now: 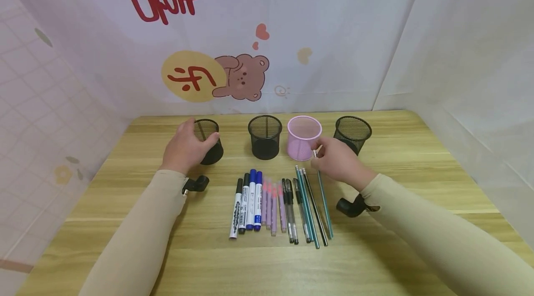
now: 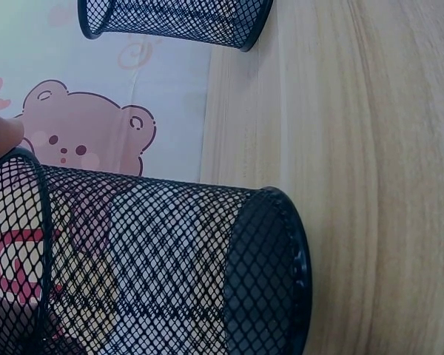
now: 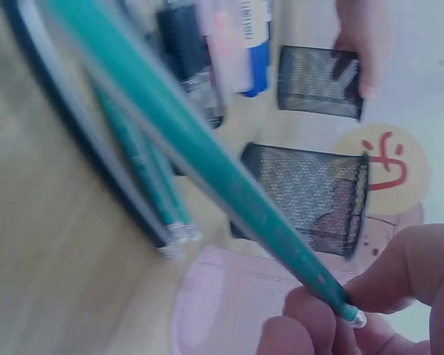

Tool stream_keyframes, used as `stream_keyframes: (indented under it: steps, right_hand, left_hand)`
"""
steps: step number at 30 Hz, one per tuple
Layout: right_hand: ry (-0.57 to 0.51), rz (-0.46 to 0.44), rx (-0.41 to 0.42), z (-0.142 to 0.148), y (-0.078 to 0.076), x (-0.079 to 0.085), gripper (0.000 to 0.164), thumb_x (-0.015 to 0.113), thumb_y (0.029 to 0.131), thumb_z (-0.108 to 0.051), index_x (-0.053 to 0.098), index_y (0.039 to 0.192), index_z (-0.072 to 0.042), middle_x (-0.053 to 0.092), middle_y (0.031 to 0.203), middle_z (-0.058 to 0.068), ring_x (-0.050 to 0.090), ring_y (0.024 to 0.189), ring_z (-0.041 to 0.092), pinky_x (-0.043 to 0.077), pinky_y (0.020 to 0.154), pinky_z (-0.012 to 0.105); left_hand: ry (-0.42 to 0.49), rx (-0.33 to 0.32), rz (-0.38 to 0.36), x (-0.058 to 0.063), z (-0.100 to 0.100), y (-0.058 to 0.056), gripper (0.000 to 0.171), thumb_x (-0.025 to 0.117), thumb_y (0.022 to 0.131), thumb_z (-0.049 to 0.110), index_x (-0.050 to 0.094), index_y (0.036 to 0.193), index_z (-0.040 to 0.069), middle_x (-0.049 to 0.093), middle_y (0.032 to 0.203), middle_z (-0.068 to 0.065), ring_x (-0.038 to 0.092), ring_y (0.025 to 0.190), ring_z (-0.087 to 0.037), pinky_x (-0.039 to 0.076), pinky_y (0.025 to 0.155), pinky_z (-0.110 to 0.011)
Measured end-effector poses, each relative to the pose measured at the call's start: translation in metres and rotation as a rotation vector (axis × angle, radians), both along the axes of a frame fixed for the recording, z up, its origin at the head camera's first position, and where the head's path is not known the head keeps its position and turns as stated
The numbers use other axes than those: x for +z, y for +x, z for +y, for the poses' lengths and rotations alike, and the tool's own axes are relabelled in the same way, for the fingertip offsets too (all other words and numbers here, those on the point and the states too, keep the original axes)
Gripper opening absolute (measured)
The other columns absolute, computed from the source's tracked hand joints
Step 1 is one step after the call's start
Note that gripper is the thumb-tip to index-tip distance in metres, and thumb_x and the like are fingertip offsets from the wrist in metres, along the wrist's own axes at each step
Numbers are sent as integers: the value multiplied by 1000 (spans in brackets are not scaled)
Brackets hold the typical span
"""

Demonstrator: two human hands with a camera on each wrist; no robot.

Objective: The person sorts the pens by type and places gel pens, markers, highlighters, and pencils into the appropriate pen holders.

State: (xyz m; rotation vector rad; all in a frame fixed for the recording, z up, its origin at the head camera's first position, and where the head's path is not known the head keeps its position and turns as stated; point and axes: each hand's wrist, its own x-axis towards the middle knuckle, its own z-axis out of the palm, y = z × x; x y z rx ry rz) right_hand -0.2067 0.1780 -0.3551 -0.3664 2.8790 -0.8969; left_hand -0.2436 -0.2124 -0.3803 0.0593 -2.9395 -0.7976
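At the left, my left hand (image 1: pixel 186 146) holds the rim of a black mesh pen cup (image 1: pixel 213 153), thumb on the right side. The cup stands upright on the table; its mesh wall (image 2: pixel 155 244) fills the lower left wrist view. My right hand (image 1: pixel 340 161) pinches a green pencil (image 1: pixel 324 203) near its white-tipped end, between thumb and fingertips. In the right wrist view the pencil (image 3: pixel 207 155) runs slantwise from the fingers. A pink mesh cup (image 1: pixel 301 145) stands just left of that hand. Two green pencils and a black pencil (image 1: pixel 314 205) lie beside the held one.
Markers (image 1: pixel 252 203), pink pens (image 1: pixel 273 212) and black gel pens (image 1: pixel 289 212) lie in a row mid-table. A second black mesh cup (image 1: pixel 265 140) stands left of the pink one. Another black cup (image 1: pixel 353 130) sits behind my right hand. A printed curtain (image 1: pixel 333 31) hangs behind the table.
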Motion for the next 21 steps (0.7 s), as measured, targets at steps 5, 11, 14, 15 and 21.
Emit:
stream_keyframes:
  steps: [5,11,14,15,21]
  right_hand:
    - [-128,39,-8,-1,5,16,33,66,84,-3,61,117,2,65,85,8,56,69,18,47,60,29]
    - [-312,57,-32,-3,9,29,39,65,88,-1,56,126,2,62,95,9,57,81,19,47,62,23]
    - [-405,48,-39,-5,8,31,44,63,90,0,53,132,3,60,101,11,58,88,21,48,66,21]
    - [-440,49,-40,-6,8,32,44,62,90,1,53,133,3,60,102,11,58,89,21,48,67,20]
    - [-605,131,-49,-15,7,31,42,61,93,5,53,134,5,62,102,14,61,85,15,52,72,17]
  left_hand:
    - [-2,5,7,-1,0,0,109,50,94,78,22,166,3,32,168,-27,41,148,-51,39,115,-71]
    - [0,9,7,-1,0,0,109,50,94,78,21,167,3,32,168,-26,42,148,-52,39,115,-72]
    - [-2,10,4,-1,1,0,108,50,94,77,21,167,3,32,168,-27,41,148,-52,39,115,-72]
    - [-3,11,3,-1,0,0,108,51,94,77,21,167,3,32,168,-27,41,148,-52,39,115,-72]
    - [-6,7,-3,-1,1,0,108,49,94,78,21,167,3,31,169,-27,41,148,-52,39,115,-72]
